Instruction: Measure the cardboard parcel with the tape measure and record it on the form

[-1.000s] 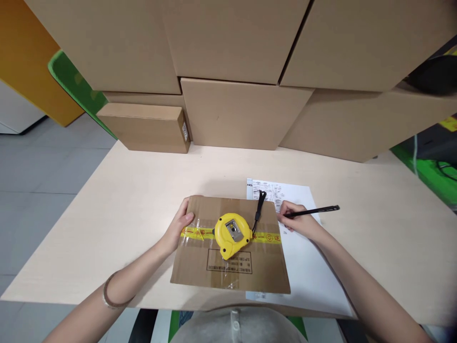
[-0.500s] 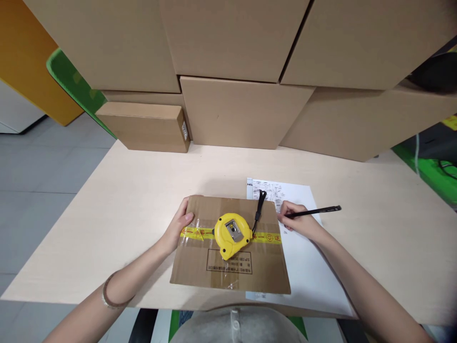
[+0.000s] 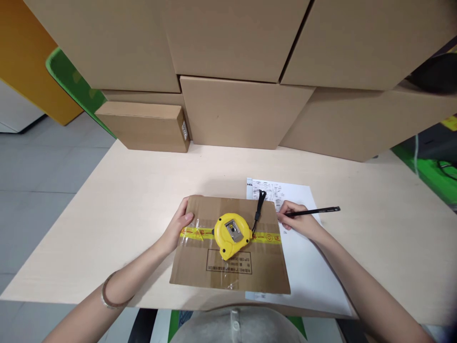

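Observation:
A taped cardboard box is in front of me, with yellow printed tape across it and a black-framed block of text. My left hand grips its left edge, thumb on top; the other fingers are mostly hidden. On the box lies a yellow tape measure with a black wrist strap. My right hand pinches a black pen just past the box's right edge, over a white sheet of paper. The box covers part of the sheet and the pen's tip is hidden.
Large cardboard boxes are stacked along the table's back edge. A smaller flat box stands at the back left. Dense dark writing shows at the sheet's top. A green panel rises behind the table at left.
My right hand and the pen have shifted very slightly at the sheet. The box, tape measure and left hand stay almost exactly where they were.

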A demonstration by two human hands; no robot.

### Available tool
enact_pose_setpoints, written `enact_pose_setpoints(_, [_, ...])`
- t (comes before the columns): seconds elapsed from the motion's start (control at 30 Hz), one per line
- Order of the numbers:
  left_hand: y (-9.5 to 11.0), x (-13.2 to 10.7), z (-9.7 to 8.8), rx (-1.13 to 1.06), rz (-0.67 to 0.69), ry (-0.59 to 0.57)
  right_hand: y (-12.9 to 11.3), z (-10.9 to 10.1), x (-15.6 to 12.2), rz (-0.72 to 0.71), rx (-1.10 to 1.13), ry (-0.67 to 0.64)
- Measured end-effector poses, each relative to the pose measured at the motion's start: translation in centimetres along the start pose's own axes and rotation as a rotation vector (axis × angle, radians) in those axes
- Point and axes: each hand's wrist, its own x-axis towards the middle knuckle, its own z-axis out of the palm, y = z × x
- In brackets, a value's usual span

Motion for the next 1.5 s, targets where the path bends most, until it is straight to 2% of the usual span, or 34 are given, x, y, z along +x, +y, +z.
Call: enact_pose_setpoints(1.5, [-0.35, 0.1, -0.53, 0.043, -0.001, -0.037, 0.38, -0.11, 0.06, 0.022, 0.007, 0.026])
